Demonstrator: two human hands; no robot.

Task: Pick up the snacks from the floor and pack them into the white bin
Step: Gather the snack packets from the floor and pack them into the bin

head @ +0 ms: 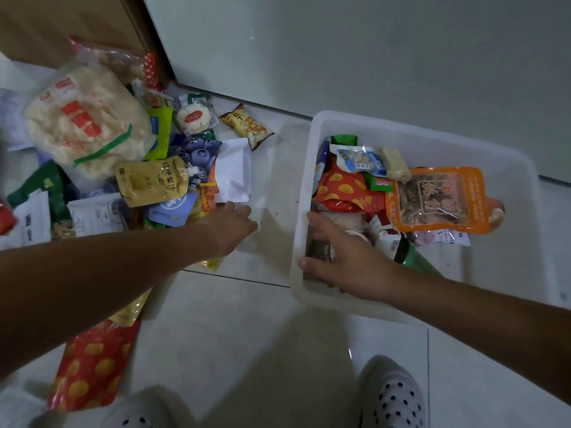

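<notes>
The white bin (432,131) stands on the tiled floor at right, holding an orange pouch (432,199), a red packet with yellow spots (343,189) and other snacks. My right hand (340,257) is in the bin's near left corner, fingers spread over a dark packet (319,251), thumb by the rim. On the left lies a pile of snacks: a big clear bag of pale crackers (83,118), a yellow spouted pouch (151,180), a blueberry bag (197,152). My left hand (233,223) is palm down at the lower edge of a white packet (233,174), gripping nothing that I can see.
A small biscuit packet (247,125) and a wrapped bun (194,118) lie near the wall. A red bag with yellow dots (89,366) lies under my left forearm. Brown cardboard (61,23) stands at the back left. My dotted slippers (392,396) are at the bottom.
</notes>
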